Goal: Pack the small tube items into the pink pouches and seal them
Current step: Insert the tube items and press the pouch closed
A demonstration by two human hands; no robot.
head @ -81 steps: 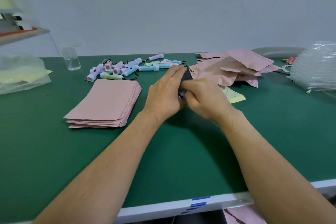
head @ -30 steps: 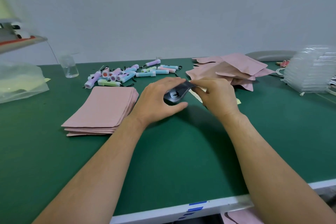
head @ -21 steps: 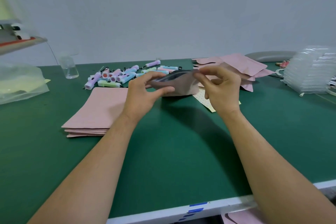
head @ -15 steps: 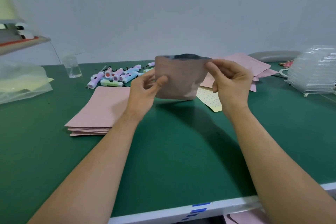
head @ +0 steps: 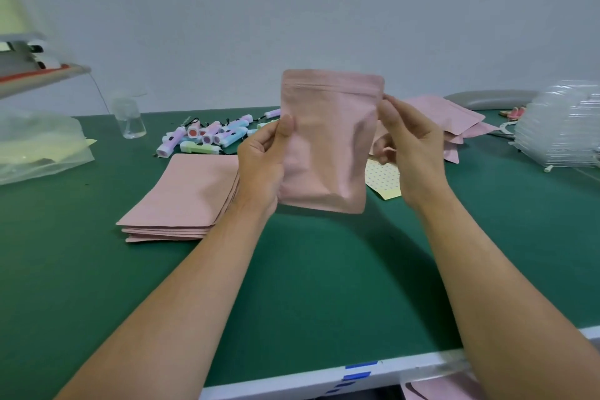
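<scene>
I hold one pink pouch (head: 328, 140) upright above the green table (head: 308, 286), its zip edge on top and looking flat. My left hand (head: 263, 166) grips its left edge with the thumb in front. My right hand (head: 412, 146) pinches its right edge near the top. The pouch bulges slightly; what is inside is hidden. A flat stack of pink pouches (head: 185, 195) lies left of my left hand. Several small pastel tube items (head: 207, 136) lie behind that stack. A loose heap of pink pouches (head: 444, 120) sits behind my right hand.
A yellow dotted sheet (head: 383, 178) lies under the held pouch. A clear cup (head: 130, 120) and a clear plastic bag (head: 39, 149) are at the left. Stacked clear plastic trays (head: 561, 127) stand at the right. The table's white front edge (head: 324, 377) runs near me.
Both hands lifted the pouch off the table and turned it upright facing me; its mouth, gaping a moment ago, now looks flat along the top.
</scene>
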